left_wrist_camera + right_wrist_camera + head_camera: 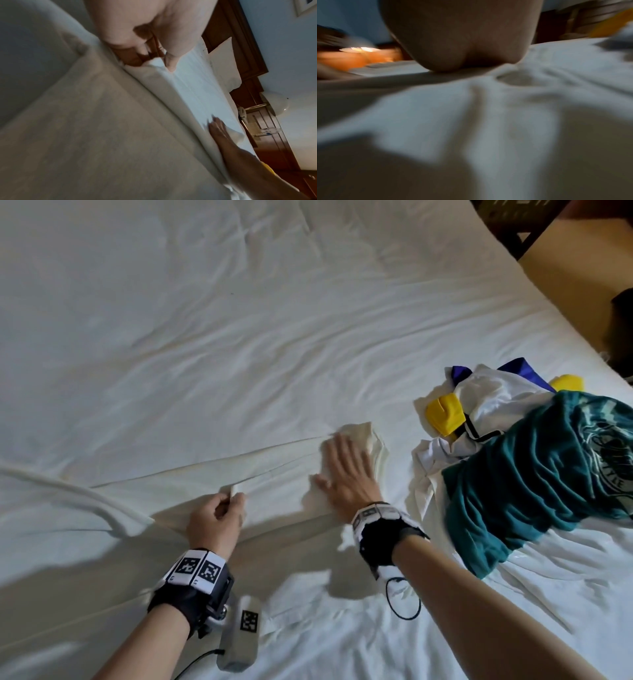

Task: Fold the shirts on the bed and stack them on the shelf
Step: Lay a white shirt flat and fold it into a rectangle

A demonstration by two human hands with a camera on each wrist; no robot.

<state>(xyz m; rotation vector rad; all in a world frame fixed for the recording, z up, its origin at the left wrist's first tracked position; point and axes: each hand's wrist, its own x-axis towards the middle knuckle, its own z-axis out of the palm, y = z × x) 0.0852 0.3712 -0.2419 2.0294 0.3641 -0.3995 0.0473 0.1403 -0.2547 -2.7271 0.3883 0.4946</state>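
A cream-white shirt (191, 484) lies spread on the white bed (205, 320) in front of me. My left hand (219, 515) pinches a raised fold of its cloth between thumb and fingers; the left wrist view shows the thumb on the cream shirt (154, 83). My right hand (346, 470) lies flat, fingers straight, pressing the shirt's right end near its sleeve. In the right wrist view only the palm (462, 40) on blurred white cloth (488, 121) shows. A teal printed shirt (541, 477) lies crumpled to the right, over a white, blue and yellow shirt (479, 402).
The bed's right edge (534, 289) runs diagonally, with tan floor beyond and dark wooden furniture (520, 227) at the top right. A wooden headboard (240, 40), a pillow (223, 65) and a nightstand with a lamp (274, 102) show in the left wrist view.
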